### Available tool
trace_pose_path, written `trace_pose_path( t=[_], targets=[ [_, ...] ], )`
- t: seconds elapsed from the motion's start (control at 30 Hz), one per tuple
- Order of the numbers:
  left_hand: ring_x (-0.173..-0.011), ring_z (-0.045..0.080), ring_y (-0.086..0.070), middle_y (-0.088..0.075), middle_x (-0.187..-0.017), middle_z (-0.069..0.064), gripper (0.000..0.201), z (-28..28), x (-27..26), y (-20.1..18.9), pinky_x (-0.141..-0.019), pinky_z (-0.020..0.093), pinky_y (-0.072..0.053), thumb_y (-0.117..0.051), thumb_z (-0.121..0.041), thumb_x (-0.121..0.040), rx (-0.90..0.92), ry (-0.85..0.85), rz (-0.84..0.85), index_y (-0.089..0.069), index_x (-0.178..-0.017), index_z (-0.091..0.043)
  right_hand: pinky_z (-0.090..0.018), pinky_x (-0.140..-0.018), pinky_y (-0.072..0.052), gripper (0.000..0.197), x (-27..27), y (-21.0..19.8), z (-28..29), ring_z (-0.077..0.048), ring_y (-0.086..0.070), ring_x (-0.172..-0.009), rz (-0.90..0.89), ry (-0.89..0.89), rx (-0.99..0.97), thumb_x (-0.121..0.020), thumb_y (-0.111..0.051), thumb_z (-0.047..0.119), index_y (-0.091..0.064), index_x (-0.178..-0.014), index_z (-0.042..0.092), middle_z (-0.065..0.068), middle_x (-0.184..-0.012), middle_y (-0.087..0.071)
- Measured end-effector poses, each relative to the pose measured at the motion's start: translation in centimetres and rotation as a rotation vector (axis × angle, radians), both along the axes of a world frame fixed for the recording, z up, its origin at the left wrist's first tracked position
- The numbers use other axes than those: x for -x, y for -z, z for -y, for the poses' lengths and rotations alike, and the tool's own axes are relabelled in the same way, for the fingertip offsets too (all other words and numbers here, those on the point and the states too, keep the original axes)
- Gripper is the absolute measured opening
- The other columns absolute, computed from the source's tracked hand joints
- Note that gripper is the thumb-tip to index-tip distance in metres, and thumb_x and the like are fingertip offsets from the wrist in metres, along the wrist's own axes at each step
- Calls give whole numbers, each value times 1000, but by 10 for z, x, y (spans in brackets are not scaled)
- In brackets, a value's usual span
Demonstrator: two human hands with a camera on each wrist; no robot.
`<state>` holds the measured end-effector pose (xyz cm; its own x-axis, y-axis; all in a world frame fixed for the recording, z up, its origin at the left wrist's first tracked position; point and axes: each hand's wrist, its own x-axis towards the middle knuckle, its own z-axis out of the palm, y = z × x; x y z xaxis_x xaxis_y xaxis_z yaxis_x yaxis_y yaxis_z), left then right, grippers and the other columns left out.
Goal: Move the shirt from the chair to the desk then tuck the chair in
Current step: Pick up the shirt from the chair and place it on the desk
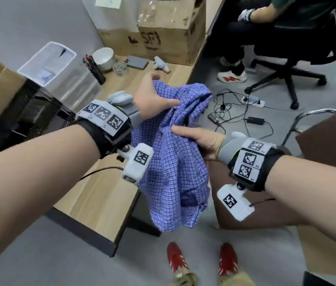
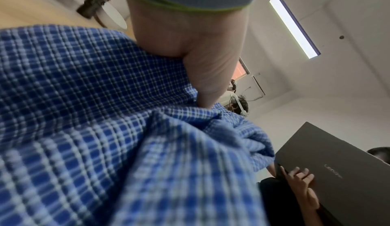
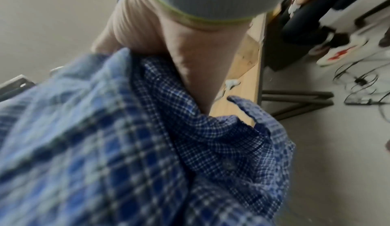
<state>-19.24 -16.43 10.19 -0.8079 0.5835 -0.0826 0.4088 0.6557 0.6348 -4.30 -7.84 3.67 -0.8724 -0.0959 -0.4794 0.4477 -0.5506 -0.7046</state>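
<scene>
Brown cardboard carton (image 1: 169, 36) at 12 o'clock on the pale wood-grain worktop (image 1: 101, 195) carries dark print reading "SF"; other marks on it too blurred to read. In the left wrist view, a grey laptop lid (image 2: 337, 171) in another person's grip shows a logo, not legible. Blue-and-white checked cotton shirt (image 1: 175, 157) is held up in the air, bunched, hanging past the worktop's right edge over the grey floor (image 1: 235, 100). Left hand (image 1: 152, 100) grasps the upper folds, fingers (image 2: 202, 83) clenched into the cloth; right hand (image 1: 200, 141) grips the shirt from 3 o'clock, its fingers (image 3: 190, 66) wrapped in the fabric. Brown-seated chair with a chrome tube frame (image 1: 315, 141) stands at 3 o'clock, clear of the worktop. White bowl (image 1: 104, 58), black pen holder (image 1: 93, 69), clear plastic drawer box (image 1: 63, 77) sit towards 11 o'clock. White power strip (image 1: 254, 101) and tangled black cables (image 1: 231, 108) lie on the floor at 1 o'clock. Ceiling strip light (image 2: 293, 24) is lit.
</scene>
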Motion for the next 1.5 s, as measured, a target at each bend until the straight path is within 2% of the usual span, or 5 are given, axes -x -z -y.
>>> trace_pose_path(
  t=[0.47, 0.8, 1.03, 1.27, 1.5],
  targets=[
    [-134, 34, -41, -42, -147, 15, 143, 236, 111, 19, -112, 57, -32, -41, -102, -50, 374, -93, -419, -15, -156, -9, -57, -104, -50, 43, 178, 33, 177, -36, -67, -91, 83, 92, 126, -98, -51, 10, -56, -136, -10, -27, -121, -65],
    [-144, 34, -31, -27, -157, 15, 155, 308, 112, 148, -117, 51, -29, -55, -96, -36, 489, -108, -31, -9, -156, -9, -54, -104, -50, 27, 232, 115, 216, -35, -69, -89, 268, 168, 104, -98, -51, 12, -65, -117, -1, -21, -109, -72],
    [-146, 41, -22, -12, -162, 14, 146, 286, 94, 222, -110, 63, -33, -71, -83, -47, 663, -69, 32, 1, -158, -22, -57, -89, -61, 55, 253, 166, 191, -37, -76, -95, 402, 334, -300, -77, -78, 17, -62, -127, 1, -20, -115, -76],
    [-149, 40, -13, -5, -165, 11, 138, 287, 109, 240, -109, 68, -31, -71, -80, -56, 740, -83, 27, 7, -158, -27, -46, -107, -43, 80, 254, 164, 167, -39, -44, -135, 153, 169, -1421, -79, -72, 21, -33, -148, 13, -16, -153, -36],
    [-150, 38, -15, -2, -167, 10, 128, 306, 117, 257, -113, 66, -26, -69, -75, -67, 797, -82, 3, 10, -157, -29, -39, -123, -26, 68, 257, 189, 158, -35, -19, -157, 36, -410, -1380, -98, -55, 13, -29, -160, 18, -15, -172, -11]
  ],
)
